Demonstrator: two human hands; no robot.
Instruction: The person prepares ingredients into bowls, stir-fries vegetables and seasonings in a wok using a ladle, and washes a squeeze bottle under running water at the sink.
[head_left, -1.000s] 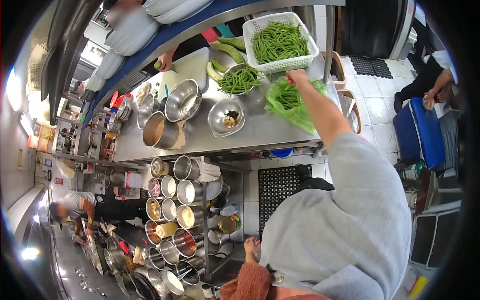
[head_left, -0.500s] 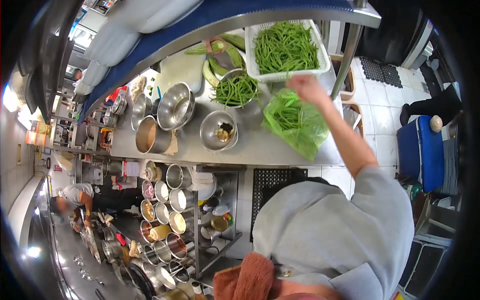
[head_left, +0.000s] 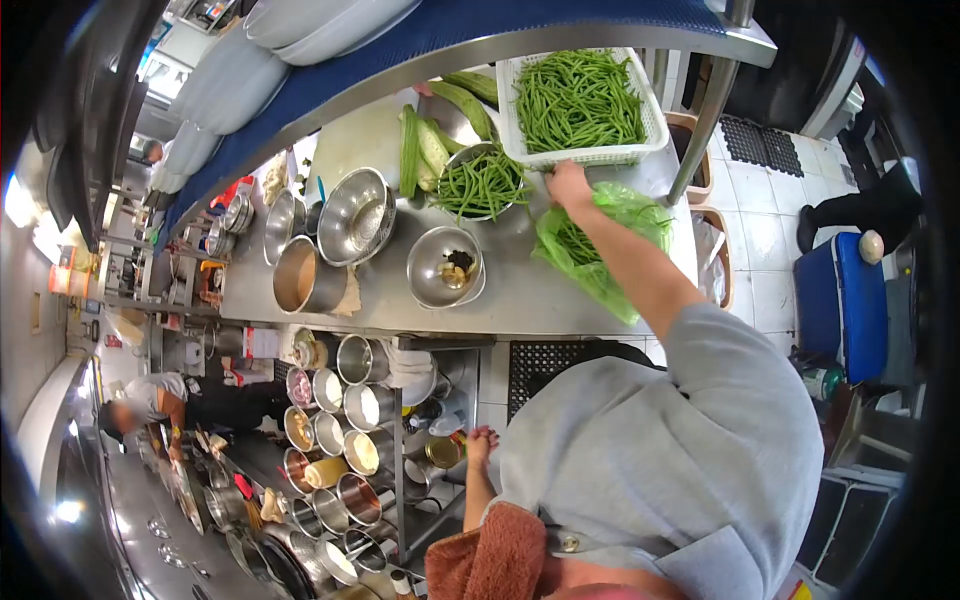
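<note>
The right hand (head_left: 568, 184) reaches over the steel table (head_left: 520, 300), its fingers bunched together right at the near edge of a white plastic basket (head_left: 590, 157); whether it pinches anything cannot be told. The left hand (head_left: 481, 445) hangs low on the other side of the body, fingers loosely spread, near a gold-coloured tin (head_left: 443, 451) on a metal rack (head_left: 402, 470).

Green beans (head_left: 580, 100) fill the basket. More lie in a green plastic bag (head_left: 603, 283) under the right forearm, and another heap overhangs a steel bowl (head_left: 468, 156) just left of the basket.

Beyond that bowl are long green gourds (head_left: 463, 108) and a pale cutting board (head_left: 350, 140). Nearer the table's front edge, a second bowl (head_left: 425, 265) contains dark and pale ingredients; to its left are a large, tilted steel bowl (head_left: 345, 205) and a deep pot (head_left: 325, 285).

Steel containers (head_left: 356, 360) crowd the area beside the rack. Farther left, another person (head_left: 155, 395) bends over a work surface; a blue cooler (head_left: 815, 300) stands at far right.
</note>
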